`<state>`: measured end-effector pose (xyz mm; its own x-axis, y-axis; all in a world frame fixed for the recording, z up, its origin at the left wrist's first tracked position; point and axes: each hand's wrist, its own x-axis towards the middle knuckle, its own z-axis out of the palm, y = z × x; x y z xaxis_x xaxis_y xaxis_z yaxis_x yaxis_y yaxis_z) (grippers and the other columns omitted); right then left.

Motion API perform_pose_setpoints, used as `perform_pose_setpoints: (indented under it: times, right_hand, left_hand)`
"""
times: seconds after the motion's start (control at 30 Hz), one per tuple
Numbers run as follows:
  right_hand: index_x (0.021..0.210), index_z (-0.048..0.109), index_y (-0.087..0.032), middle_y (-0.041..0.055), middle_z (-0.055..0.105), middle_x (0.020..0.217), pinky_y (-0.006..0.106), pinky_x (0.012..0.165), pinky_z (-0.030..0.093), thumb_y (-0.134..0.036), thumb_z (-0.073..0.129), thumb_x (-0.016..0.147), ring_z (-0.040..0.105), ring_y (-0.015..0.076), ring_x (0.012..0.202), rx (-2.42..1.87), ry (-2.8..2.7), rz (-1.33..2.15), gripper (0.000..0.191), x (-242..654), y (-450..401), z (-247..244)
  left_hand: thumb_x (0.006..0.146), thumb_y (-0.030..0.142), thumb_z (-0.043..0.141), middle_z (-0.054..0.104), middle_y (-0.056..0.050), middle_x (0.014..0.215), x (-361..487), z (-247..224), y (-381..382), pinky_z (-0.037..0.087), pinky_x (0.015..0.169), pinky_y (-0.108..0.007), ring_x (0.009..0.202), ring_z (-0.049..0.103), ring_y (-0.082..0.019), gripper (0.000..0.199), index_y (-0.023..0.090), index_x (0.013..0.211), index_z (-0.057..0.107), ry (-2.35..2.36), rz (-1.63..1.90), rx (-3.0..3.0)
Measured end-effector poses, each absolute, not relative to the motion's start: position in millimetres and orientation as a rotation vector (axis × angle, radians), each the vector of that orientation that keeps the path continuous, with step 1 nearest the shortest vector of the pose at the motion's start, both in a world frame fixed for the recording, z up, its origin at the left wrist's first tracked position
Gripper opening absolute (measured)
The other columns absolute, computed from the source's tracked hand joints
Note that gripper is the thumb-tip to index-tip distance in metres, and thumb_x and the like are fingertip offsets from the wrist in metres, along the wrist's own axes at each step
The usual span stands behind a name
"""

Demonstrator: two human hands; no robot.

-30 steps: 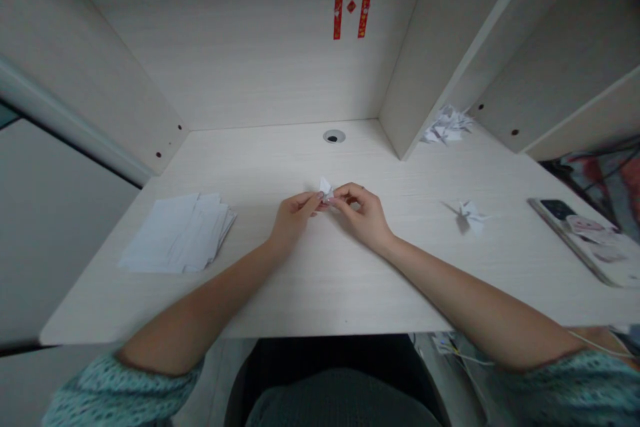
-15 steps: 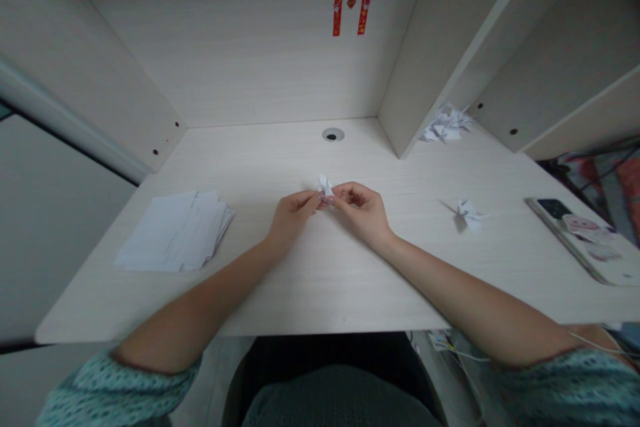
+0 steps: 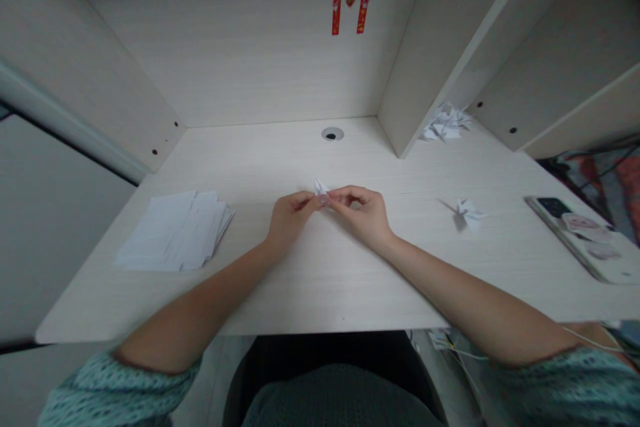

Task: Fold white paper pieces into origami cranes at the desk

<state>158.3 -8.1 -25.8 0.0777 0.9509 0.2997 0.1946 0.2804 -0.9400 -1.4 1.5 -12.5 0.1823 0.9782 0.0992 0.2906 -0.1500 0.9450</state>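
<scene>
Folded paper [image 3: 321, 187] tilted left, tip up (axis slanted); hands [image 3: 290, 220] [image 3: 364, 213] pinch it, grip narrow.

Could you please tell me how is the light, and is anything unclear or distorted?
In the head view, light is dim, darkest at the upper right corner; the head view shows a soft shadow beside the paper figure; in the head view, the folded paper between left hand and right hand is too blurred to read its folds, and the phone looks stretched.
</scene>
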Motion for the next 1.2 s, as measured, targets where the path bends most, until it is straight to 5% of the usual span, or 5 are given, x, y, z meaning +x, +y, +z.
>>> perform_pose_setpoints:
  times: [0.37, 0.83, 1.2]
  right_hand:
    - [0.079, 0.076, -0.027, 0.0037, 0.073, 0.078, 0.034, 0.071, 0.049, -0.033, 0.072, 0.075, 0.064, 0.0188, 0.075, -1.075, -1.442, 0.750, 0.009, 158.5, -9.8, -22.2]
    - [0.094, 0.069, -0.017, 0.0022, 0.068, 0.072, 0.028, 0.062, 0.047, -0.038, 0.077, 0.066, 0.060, 0.0129, 0.063, -1.038, -1.237, 1.055, 0.036, 155.5, -4.6, -24.7]
    - [0.085, 0.075, -0.017, 0.0029, 0.069, 0.071, 0.027, 0.061, 0.044, -0.035, 0.076, 0.068, 0.054, 0.0118, 0.060, -1.097, -1.338, 0.985, 0.025, 155.1, -6.4, -25.9]
  left_hand:
    - [0.077, 0.047, 0.063, 0.073, -0.003, 0.078, 0.2, -12.0, 2.4, 0.046, 0.074, -0.027, 0.076, 0.064, -0.018, 0.031, 0.018, 0.076, 0.075, 1.168, 1.069, 1.486]
    - [0.078, 0.047, 0.061, 0.070, -0.001, 0.073, -0.2, -13.1, 2.9, 0.042, 0.066, -0.025, 0.070, 0.060, -0.016, 0.032, 0.018, 0.073, 0.073, 1.223, 1.038, 1.544]
    - [0.070, 0.043, 0.070, 0.066, 0.000, 0.068, -2.5, -8.3, 7.0, 0.041, 0.063, -0.024, 0.066, 0.057, -0.013, 0.026, 0.017, 0.066, 0.069, 1.188, 1.176, 1.402]
